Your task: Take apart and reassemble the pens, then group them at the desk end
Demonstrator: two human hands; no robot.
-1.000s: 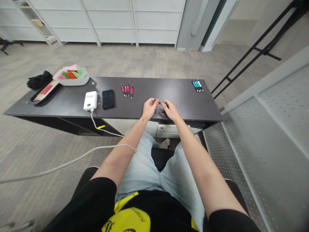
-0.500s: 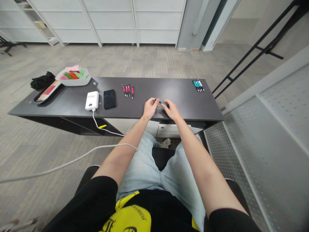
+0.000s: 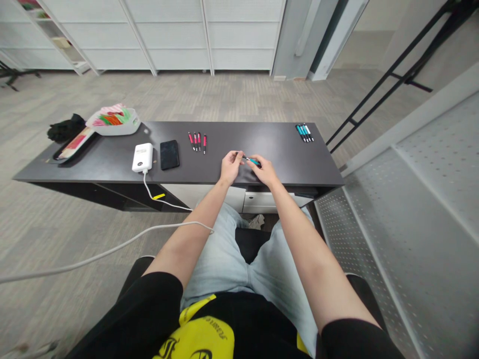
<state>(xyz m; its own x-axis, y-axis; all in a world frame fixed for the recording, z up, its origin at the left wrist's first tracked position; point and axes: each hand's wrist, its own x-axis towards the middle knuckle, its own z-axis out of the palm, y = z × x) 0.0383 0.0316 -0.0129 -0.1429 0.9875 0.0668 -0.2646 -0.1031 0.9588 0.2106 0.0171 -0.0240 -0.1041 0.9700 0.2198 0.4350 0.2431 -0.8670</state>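
Between my two hands, just above the dark table (image 3: 224,134), is a blue and black pen (image 3: 253,161). My right hand (image 3: 264,171) is closed around its blue end. With its fingers pinched, my left hand (image 3: 231,165) grips the dark, thin end on the other side. Several pink and black pens (image 3: 197,141) lie side by side to the left of my hands. At the far right corner, several pens with blue and white barrels (image 3: 305,132) rest in a slanted row.
A black phone (image 3: 169,154) and a white power bank (image 3: 142,157) with a trailing cable (image 3: 123,245) are on the left. Further left are a white basket (image 3: 119,130) of colourful items, a black tray (image 3: 65,160) and a black cloth bundle (image 3: 66,128). A perforated panel (image 3: 419,209) stands at right.
My hands have drawn slightly apart, and more of the pen shows between them. The rest of the table is the same, with a slight shift of view.
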